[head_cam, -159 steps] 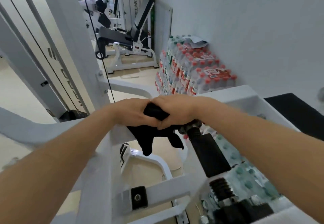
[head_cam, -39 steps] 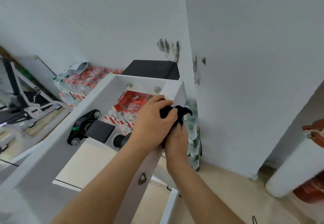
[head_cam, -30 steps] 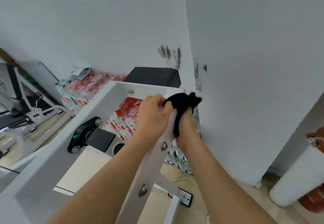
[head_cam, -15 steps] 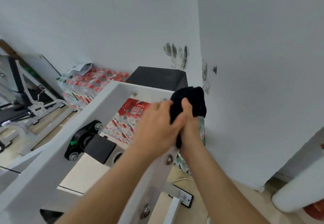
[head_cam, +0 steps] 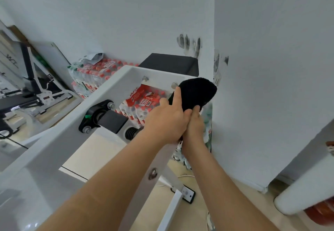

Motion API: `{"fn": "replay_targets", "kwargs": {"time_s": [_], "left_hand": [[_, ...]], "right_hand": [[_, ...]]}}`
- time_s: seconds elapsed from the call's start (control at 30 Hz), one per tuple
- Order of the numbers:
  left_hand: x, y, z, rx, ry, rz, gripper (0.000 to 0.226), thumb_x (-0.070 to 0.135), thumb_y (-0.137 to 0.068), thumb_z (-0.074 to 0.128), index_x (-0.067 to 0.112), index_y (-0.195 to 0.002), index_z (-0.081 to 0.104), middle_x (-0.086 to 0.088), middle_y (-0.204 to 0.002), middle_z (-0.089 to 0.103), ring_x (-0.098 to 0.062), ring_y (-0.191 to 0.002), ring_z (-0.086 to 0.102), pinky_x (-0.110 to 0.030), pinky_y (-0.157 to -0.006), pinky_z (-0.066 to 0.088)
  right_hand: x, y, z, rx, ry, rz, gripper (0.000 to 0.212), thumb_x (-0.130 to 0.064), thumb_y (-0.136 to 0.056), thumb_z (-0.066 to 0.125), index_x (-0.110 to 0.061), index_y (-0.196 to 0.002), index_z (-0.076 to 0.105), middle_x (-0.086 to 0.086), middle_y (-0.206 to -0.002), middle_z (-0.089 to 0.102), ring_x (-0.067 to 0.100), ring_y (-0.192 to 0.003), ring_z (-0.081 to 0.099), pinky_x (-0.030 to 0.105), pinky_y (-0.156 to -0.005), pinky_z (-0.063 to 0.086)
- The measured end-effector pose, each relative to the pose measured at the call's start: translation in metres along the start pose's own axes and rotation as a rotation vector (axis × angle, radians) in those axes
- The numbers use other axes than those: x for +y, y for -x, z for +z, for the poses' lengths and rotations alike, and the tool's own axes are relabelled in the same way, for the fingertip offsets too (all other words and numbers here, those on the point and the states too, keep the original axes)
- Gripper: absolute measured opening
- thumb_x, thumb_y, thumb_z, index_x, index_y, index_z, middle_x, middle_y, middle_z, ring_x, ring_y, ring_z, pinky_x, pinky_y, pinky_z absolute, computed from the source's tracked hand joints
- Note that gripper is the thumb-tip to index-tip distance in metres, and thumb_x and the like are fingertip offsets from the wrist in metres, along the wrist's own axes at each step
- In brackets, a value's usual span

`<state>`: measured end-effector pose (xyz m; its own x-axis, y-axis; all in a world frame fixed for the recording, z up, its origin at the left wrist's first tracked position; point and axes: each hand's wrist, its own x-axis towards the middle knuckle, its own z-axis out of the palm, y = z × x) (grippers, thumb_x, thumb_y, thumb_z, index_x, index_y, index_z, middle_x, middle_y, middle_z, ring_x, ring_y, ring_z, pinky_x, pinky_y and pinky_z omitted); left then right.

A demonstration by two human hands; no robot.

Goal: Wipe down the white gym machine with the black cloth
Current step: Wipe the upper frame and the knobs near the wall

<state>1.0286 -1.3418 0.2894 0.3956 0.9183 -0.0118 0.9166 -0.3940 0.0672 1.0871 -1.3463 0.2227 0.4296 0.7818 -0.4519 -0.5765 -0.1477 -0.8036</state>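
The white gym machine (head_cam: 59, 140) runs as a thick white frame from lower left up to a top corner at centre. The black cloth (head_cam: 196, 92) is bunched over that top right corner, close to the wall. My left hand (head_cam: 168, 120) grips the cloth from the left, its index finger lying along the cloth's edge. My right hand (head_cam: 195, 124) holds the cloth from below and the right, partly hidden behind the left hand. A black bearing block (head_cam: 97, 115) and a black pad (head_cam: 113, 121) sit on the frame's inner side.
Shrink-wrapped packs of red-capped water bottles (head_cam: 90, 75) are stacked against the white wall behind the frame. A black padded seat (head_cam: 169, 64) lies beyond the corner. Another white bench machine (head_cam: 30, 89) stands at far left. A white wall corner (head_cam: 215, 49) with dark smudges is just right of the cloth.
Both hands have slid the cloth up the frame's right upright to its top corner. The view has shifted slightly left and closer.
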Motion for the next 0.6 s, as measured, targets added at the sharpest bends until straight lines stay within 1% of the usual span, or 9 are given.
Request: {"fn": "replay_targets", "kwargs": {"time_s": [0.1, 0.17, 0.23, 0.3, 0.4, 0.43, 0.5, 0.53, 0.6], "left_hand": [[-0.013, 0.039, 0.001, -0.011, -0.071, 0.033, 0.068, 0.044, -0.103, 0.028, 0.017, -0.156, -0.004, -0.024, -0.140, 0.036, -0.039, -0.122, 0.043, -0.044, -0.101, 0.033], [-0.023, 0.067, 0.002, -0.015, -0.125, 0.064, 0.066, 0.039, -0.104, 0.028, 0.013, -0.155, -0.005, -0.026, -0.151, 0.024, -0.039, -0.136, 0.029, -0.044, -0.112, 0.024], [-0.033, 0.099, 0.006, -0.011, -0.158, 0.094, 0.067, 0.035, -0.105, 0.028, 0.010, -0.155, -0.008, -0.026, -0.158, 0.007, -0.038, -0.147, 0.010, -0.044, -0.118, 0.017], [-0.041, 0.134, 0.009, -0.008, -0.179, 0.088, 0.070, 0.030, -0.104, 0.033, 0.008, -0.155, -0.009, -0.026, -0.160, -0.002, -0.038, -0.149, 0.002, -0.046, -0.121, 0.015], [-0.060, 0.186, 0.007, -0.090, -0.289, 0.041, 0.073, 0.031, -0.101, 0.033, 0.003, -0.153, -0.010, -0.030, -0.159, 0.001, -0.041, -0.146, 0.015, -0.047, -0.116, 0.027], [-0.067, 0.201, 0.005, -0.121, -0.299, 0.009, 0.070, 0.035, -0.100, 0.027, 0.000, -0.152, -0.006, -0.029, -0.158, 0.004, -0.042, -0.143, 0.021, -0.048, -0.113, 0.031], [-0.074, 0.224, 0.001, -0.164, -0.254, -0.088, 0.070, 0.041, -0.097, 0.015, -0.002, -0.151, 0.001, -0.027, -0.157, 0.015, -0.042, -0.135, 0.034, -0.047, -0.105, 0.034], [-0.073, 0.229, 0.001, -0.155, -0.186, -0.150, 0.072, 0.045, -0.097, 0.016, 0.002, -0.153, -0.001, -0.025, -0.154, 0.024, -0.039, -0.132, 0.038, -0.044, -0.103, 0.035], [-0.065, 0.220, 0.000, -0.129, -0.039, -0.245, 0.081, 0.055, -0.096, 0.034, 0.009, -0.154, 0.001, -0.022, -0.146, 0.036, -0.037, -0.128, 0.043, -0.042, -0.098, 0.039]], "right_hand": [[0.027, 0.036, -0.009, -0.073, 0.041, 0.059, 0.048, -0.048, -0.104, 0.031, -0.017, -0.120, 0.064, 0.007, -0.110, 0.071, 0.024, -0.100, 0.066, 0.042, -0.088, 0.055], [0.038, 0.059, -0.014, -0.104, 0.088, 0.087, 0.042, -0.044, -0.104, 0.031, -0.020, -0.113, 0.065, 0.005, -0.107, 0.072, 0.024, -0.098, 0.067, 0.040, -0.082, 0.057], [0.049, 0.089, -0.017, -0.152, 0.177, 0.113, 0.039, -0.039, -0.105, 0.032, -0.018, -0.111, 0.065, 0.007, -0.104, 0.072, 0.025, -0.094, 0.068, 0.036, -0.072, 0.056], [0.059, 0.124, -0.026, -0.249, 0.274, 0.191, 0.039, -0.038, -0.106, 0.033, -0.016, -0.108, 0.065, 0.009, -0.100, 0.072, 0.025, -0.092, 0.068, 0.037, -0.074, 0.058], [0.049, 0.164, -0.052, -0.448, 0.575, 0.165, 0.032, -0.046, -0.103, 0.037, -0.024, -0.108, 0.060, -0.001, -0.113, 0.066, 0.016, -0.100, 0.062, 0.042, -0.094, 0.054], [0.042, 0.169, -0.058, -0.448, 0.646, 0.095, 0.033, -0.048, -0.101, 0.042, -0.023, -0.118, 0.057, -0.003, -0.121, 0.062, 0.015, -0.104, 0.060, 0.043, -0.098, 0.051], [0.029, 0.171, -0.059, -0.332, 0.664, -0.083, 0.054, -0.051, -0.097, 0.047, -0.018, -0.140, 0.044, -0.002, -0.136, 0.053, 0.020, -0.119, 0.053, 0.045, -0.107, 0.043], [0.025, 0.171, -0.053, -0.293, 0.668, -0.158, 0.064, -0.052, -0.096, 0.048, -0.017, -0.148, 0.034, -0.003, -0.142, 0.048, 0.019, -0.126, 0.049, 0.042, -0.109, 0.039], [0.027, 0.171, -0.032, -0.294, 0.666, -0.268, 0.074, -0.049, -0.097, 0.049, -0.017, -0.155, 0.016, -0.006, -0.144, 0.040, 0.015, -0.129, 0.042, 0.034, -0.109, 0.034]]}}
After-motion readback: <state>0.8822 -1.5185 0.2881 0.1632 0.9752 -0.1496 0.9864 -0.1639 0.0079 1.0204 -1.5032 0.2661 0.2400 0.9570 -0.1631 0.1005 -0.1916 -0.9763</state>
